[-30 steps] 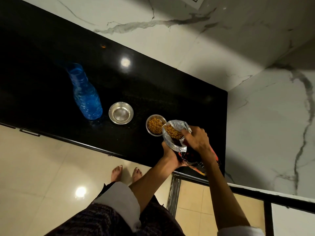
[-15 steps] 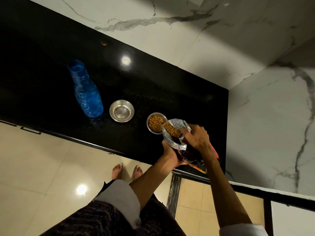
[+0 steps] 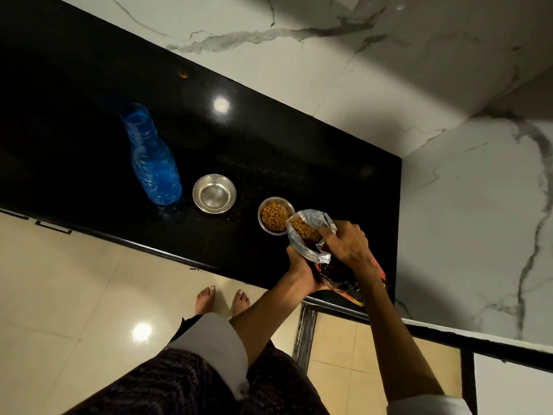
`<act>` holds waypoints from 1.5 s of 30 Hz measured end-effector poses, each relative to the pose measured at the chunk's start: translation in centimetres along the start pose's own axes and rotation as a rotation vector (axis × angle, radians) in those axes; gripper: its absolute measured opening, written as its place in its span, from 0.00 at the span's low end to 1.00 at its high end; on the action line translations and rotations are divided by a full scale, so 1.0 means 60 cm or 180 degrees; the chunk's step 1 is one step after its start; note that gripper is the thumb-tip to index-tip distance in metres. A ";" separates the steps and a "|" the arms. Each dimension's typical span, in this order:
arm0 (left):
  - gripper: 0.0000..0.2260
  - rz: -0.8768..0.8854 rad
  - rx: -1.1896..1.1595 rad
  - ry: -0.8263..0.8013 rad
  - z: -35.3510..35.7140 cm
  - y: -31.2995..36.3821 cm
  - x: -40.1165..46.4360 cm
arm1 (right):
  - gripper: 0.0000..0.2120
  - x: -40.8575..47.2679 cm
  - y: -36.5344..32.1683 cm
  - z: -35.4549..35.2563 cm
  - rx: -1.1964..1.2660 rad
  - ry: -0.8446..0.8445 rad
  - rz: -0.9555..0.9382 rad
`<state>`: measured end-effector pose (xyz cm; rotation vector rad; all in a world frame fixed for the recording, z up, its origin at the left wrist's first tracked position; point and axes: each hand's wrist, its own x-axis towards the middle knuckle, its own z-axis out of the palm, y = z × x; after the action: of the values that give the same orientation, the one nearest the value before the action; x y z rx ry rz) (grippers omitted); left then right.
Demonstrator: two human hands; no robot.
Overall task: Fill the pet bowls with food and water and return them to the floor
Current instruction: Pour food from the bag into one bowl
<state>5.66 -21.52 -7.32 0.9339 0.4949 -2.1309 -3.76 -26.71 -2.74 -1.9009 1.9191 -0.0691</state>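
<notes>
Two small steel bowls stand on the black counter (image 3: 269,139). The right bowl (image 3: 273,216) holds brown kibble; the left bowl (image 3: 214,193) has nothing in it. A kibble bag (image 3: 308,235) with a silvery open mouth is tilted toward the right bowl, its mouth touching the bowl's rim. My left hand (image 3: 300,271) grips the bag from below, near the counter's front edge. My right hand (image 3: 347,244) holds the bag's upper side by the mouth. A blue plastic water bottle (image 3: 152,163) stands uncapped to the left of the bowls.
White marble walls close off the counter behind and on the right. The beige tiled floor (image 3: 89,295) lies below the counter's front edge, with my bare feet (image 3: 221,298) on it. A metal floor drain strip (image 3: 305,333) runs beside my legs.
The bag stays tipped at the right bowl, held in both hands; the kibble level in the bowl looks slightly higher. The view has shifted a little.
</notes>
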 end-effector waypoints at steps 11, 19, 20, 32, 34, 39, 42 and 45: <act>0.41 -0.0008 -0.0066 0.0019 -0.001 -0.003 0.000 | 0.20 0.000 0.003 0.003 -0.0081 -0.0018 -0.0024; 0.41 -0.0032 -0.0079 0.0066 0.000 -0.001 0.000 | 0.18 0.002 0.001 0.002 -0.0023 0.0007 0.0060; 0.41 -0.0005 -0.0034 0.0062 0.000 -0.001 0.000 | 0.17 0.003 0.000 0.001 0.0003 0.0029 0.0089; 0.41 0.0035 -0.0052 0.0058 -0.004 0.003 0.003 | 0.23 0.014 0.005 0.016 -0.0093 0.0069 0.0120; 0.42 0.0012 -0.0080 0.0070 -0.005 0.006 0.002 | 0.20 0.017 0.007 0.021 -0.0222 0.0077 0.0048; 0.42 -0.0002 -0.0060 0.0019 -0.003 0.009 -0.004 | 0.24 0.017 0.004 0.029 -0.0126 0.0275 0.0016; 0.42 -0.0028 -0.0041 -0.0032 -0.004 0.011 -0.004 | 0.27 0.020 0.010 0.033 -0.0091 0.0324 0.0036; 0.42 -0.0031 -0.0054 -0.0017 -0.004 0.013 -0.006 | 0.25 0.027 0.017 0.035 -0.0147 0.0285 0.0023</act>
<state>6.53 -21.70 -7.24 0.9178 0.5148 -2.1341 -3.99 -27.68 -5.42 -1.9514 2.0023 -0.1105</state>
